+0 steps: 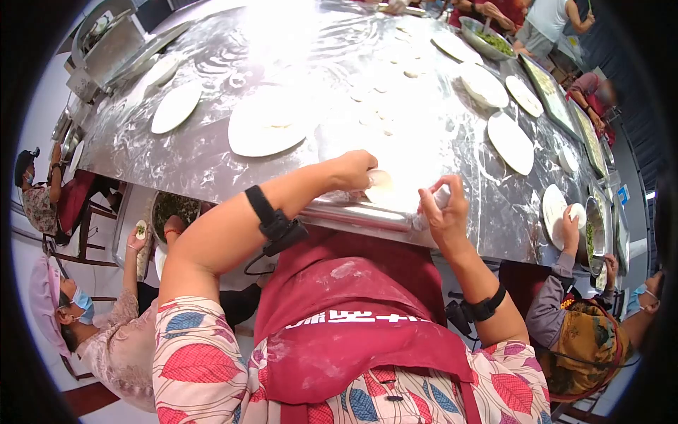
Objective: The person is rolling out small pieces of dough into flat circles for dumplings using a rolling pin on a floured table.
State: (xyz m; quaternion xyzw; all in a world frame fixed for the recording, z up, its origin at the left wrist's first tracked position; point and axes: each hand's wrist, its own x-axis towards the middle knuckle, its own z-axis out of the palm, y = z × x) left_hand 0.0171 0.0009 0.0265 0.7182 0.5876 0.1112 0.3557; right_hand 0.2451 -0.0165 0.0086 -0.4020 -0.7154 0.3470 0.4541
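Note:
My left hand (pixel 355 172) rests at the near edge of the floured steel table (pixel 212 155), fingertips pinching a thin round dough disc (pixel 381 179) that lies flat on the surface. My right hand (pixel 443 212) is closed around a short pale rolling pin (pixel 438 196). Its tip points toward the disc, and I cannot tell whether the two touch. Both wrists wear black bands, and a flour-smudged red apron (pixel 353 318) covers my front.
Several small dough rounds (pixel 374 106) and white plates (pixel 265 127) lie across the table. A metal bowl of green filling (pixel 487 39) sits far right, with trays (pixel 551 95) beside it. Other people sit at the left (pixel 106 332), right (pixel 579 332) and far end.

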